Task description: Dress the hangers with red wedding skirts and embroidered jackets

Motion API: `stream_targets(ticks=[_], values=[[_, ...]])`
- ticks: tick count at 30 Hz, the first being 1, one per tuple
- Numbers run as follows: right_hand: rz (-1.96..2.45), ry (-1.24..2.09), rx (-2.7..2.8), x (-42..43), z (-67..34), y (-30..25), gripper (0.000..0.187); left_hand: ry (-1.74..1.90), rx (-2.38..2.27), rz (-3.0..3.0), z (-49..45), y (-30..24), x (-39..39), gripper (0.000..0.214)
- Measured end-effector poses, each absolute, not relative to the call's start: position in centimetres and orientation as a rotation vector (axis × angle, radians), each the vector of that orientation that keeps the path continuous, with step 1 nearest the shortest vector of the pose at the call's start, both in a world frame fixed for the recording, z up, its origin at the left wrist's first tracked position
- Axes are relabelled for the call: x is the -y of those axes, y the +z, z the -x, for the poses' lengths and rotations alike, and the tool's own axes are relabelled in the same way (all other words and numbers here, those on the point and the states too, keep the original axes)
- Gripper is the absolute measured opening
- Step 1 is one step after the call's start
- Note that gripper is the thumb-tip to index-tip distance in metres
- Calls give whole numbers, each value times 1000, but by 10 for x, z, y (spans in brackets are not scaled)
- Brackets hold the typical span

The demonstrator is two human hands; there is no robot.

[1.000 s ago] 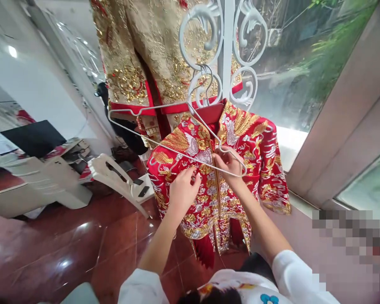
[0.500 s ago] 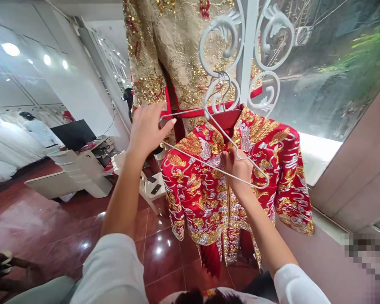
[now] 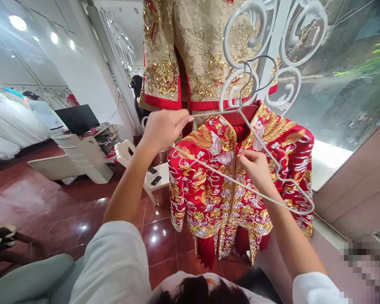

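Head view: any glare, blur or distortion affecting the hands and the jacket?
Head view: left hand on the wire hanger, right hand and red jacket are sharp; ceiling lights glare off the glossy floor; straight lines bow toward the edges; lower-right corner is pixelated.

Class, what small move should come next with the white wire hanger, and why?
Probably lift the left hand to unhook the white wire hanger from the white scrolled metal stand: that hand's grip is on its left end, and the empty hanger hangs tilted across the red gold-embroidered jacket and the right hand pinching its front.
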State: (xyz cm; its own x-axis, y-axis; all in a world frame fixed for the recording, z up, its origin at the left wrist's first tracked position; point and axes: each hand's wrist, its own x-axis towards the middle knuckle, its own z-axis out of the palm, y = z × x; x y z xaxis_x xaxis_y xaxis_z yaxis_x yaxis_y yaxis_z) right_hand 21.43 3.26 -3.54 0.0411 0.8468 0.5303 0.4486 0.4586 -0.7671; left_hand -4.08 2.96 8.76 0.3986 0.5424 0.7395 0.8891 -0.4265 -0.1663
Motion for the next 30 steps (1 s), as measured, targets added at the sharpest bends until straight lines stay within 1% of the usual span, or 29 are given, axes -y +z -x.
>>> stream_targets(ticks=[2,3,6,10,12,14,17,20,22,23,25,26,27,29,30], values=[[1123,753,1522,-31,-220,-64,33,-860,1273,2046,70,56,-11,37],[1143,841,1495,-28,-222,-83,33,-871,1302,2015,85,36,-1,37],[1258,919,1412,-10,-222,-161,33,-861,1319,2045,121,-29,31,38],[1429,1011,1261,32,-217,-275,46,-792,1245,2264,129,-109,67,28],[1497,1089,1183,51,-219,-319,51,-768,1236,2374,120,-139,79,30],[1550,1157,1103,65,-230,-345,54,-759,1271,2465,107,-164,86,33],[1608,1216,998,81,-262,-349,56,-691,1379,2654,82,-197,88,39],[1612,1337,946,110,-302,-321,55,-390,1559,2970,50,-231,87,37],[1531,1592,976,140,-324,-295,62,-153,1631,3140,26,-256,86,35],[1446,1794,1035,158,-332,-283,67,-85,1619,3201,15,-268,86,34],[1377,2020,1185,195,-340,-265,72,-19,1534,3315,-9,-292,84,33],[1417,2029,1256,212,-341,-260,73,4,1476,3377,-22,-304,83,33],[1501,1969,1302,230,-341,-258,71,35,1420,3446,-35,-315,83,33],[1649,1845,1288,261,-338,-258,62,109,1289,3592,-66,-336,84,34],[1699,1836,1231,276,-338,-259,58,145,1217,3662,-82,-345,86,34]])
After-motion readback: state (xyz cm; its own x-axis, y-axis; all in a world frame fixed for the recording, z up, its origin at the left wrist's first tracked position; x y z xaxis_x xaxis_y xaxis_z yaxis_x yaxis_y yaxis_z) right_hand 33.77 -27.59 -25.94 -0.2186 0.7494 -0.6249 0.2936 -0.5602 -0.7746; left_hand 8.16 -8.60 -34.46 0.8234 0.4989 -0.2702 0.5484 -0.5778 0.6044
